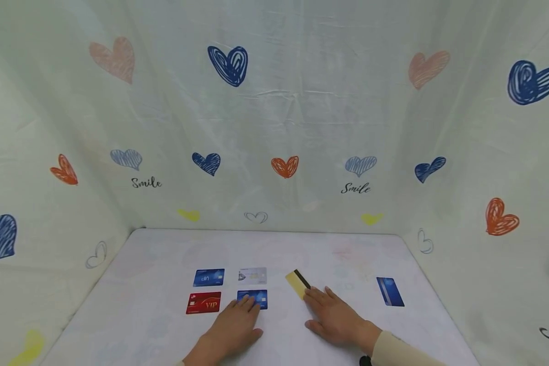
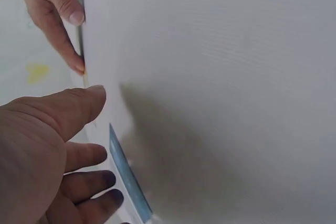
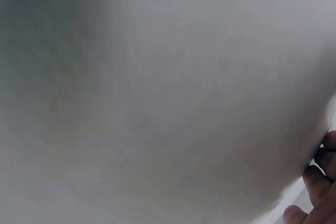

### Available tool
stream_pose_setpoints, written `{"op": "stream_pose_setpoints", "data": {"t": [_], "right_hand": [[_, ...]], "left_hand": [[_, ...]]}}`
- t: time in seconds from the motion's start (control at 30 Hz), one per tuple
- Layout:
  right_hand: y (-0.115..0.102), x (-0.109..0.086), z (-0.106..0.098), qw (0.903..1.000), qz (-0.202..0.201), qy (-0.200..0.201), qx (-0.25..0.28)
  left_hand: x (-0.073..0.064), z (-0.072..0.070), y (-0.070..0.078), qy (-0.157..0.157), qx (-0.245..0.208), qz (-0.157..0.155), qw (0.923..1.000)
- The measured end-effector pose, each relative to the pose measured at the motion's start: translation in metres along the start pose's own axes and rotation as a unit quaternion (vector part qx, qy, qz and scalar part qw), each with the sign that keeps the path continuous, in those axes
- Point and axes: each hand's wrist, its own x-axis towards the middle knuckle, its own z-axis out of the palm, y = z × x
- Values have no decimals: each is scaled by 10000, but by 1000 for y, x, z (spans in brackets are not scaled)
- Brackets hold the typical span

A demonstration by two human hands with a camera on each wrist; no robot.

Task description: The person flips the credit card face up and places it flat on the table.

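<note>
My left hand (image 1: 235,325) lies over the near part of a blue bank card (image 1: 261,296), its outstretched fingertips on the card. In the left wrist view, those fingers reach the edge of the blue card (image 2: 127,174). The right hand (image 1: 333,317) rests palm down with its fingers extended, fingertips at the near right side of a gold card (image 1: 295,284) with a dark magnetic stripe. That gold card lies at a slant. At the right edge of the right wrist view, only part of the right hand (image 3: 321,182) shows.
Left of my left hand lie a red VIP card (image 1: 203,303) and another blue card (image 1: 209,277); a silver card (image 1: 252,275) lies behind the hand. Far right on the white table (image 1: 164,254) is a blue striped card (image 1: 390,292). Heart-patterned curtains (image 1: 293,127) enclose the table.
</note>
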Motion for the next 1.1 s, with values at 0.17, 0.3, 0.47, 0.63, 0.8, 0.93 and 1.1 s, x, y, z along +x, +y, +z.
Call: {"op": "stream_pose_setpoints", "data": {"t": [0.17, 0.3, 0.47, 0.63, 0.8, 0.93, 1.1], "right_hand": [[-9, -6, 2, 9994, -280, -187, -40], [-13, -13, 5, 9972, -707, -222, -74], [-15, -23, 5, 9935, -1074, -300, -208], [-10, -25, 3, 9935, -1076, -140, -353], [-3, -22, 6, 9941, -998, 152, -396], [-3, -20, 6, 9945, -954, 194, -388], [-5, -18, 4, 9931, -1047, 304, -436]], "left_hand": [[11, -2, 15, 210, -167, 194, 9995], [21, -1, 26, 257, -313, 498, 9979], [30, 7, 35, 61, -57, 785, 9969], [31, 15, 40, -117, 115, 940, 9954], [25, 16, 45, -168, 110, 1031, 9945], [22, 17, 48, -146, 308, 1025, 9942], [21, 14, 50, -128, 443, 1035, 9936]]}}
